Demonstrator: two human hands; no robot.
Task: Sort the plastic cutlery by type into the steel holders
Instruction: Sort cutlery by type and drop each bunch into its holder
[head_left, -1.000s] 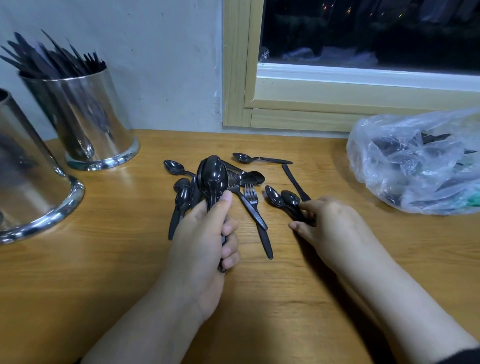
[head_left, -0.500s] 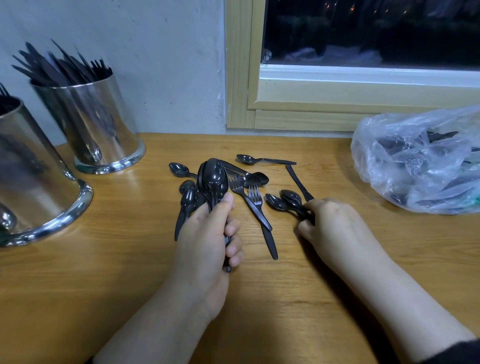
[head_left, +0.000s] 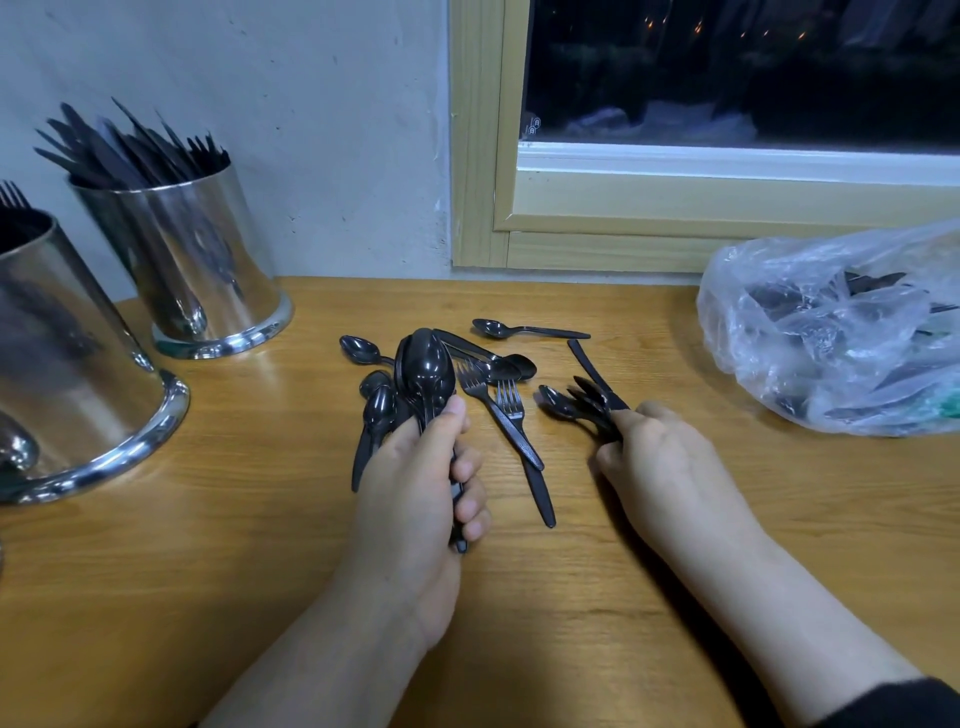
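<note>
My left hand (head_left: 415, 478) grips a stacked bunch of black plastic spoons (head_left: 426, 369), bowls up, above the wooden table (head_left: 571, 597). My right hand (head_left: 654, 452) pinches the handles of a few small black spoons (head_left: 571, 402) low over the table. Between the hands lie two black forks (head_left: 506, 410). More loose spoons (head_left: 498, 328) and a black knife (head_left: 592, 370) lie behind. A steel holder (head_left: 197, 270) full of black knives stands at the back left. A nearer steel holder (head_left: 67, 364) at the far left shows fork tips.
A clear plastic bag (head_left: 841, 338) with more black cutlery lies at the right, by the wall. A wooden window frame (head_left: 623, 244) rises behind the table. The table runs bare toward me below the hands.
My right hand has lifted the small spoons slightly off the table and fanned them. The left hand keeps its bunch in the same place. The camera has shifted a little.
</note>
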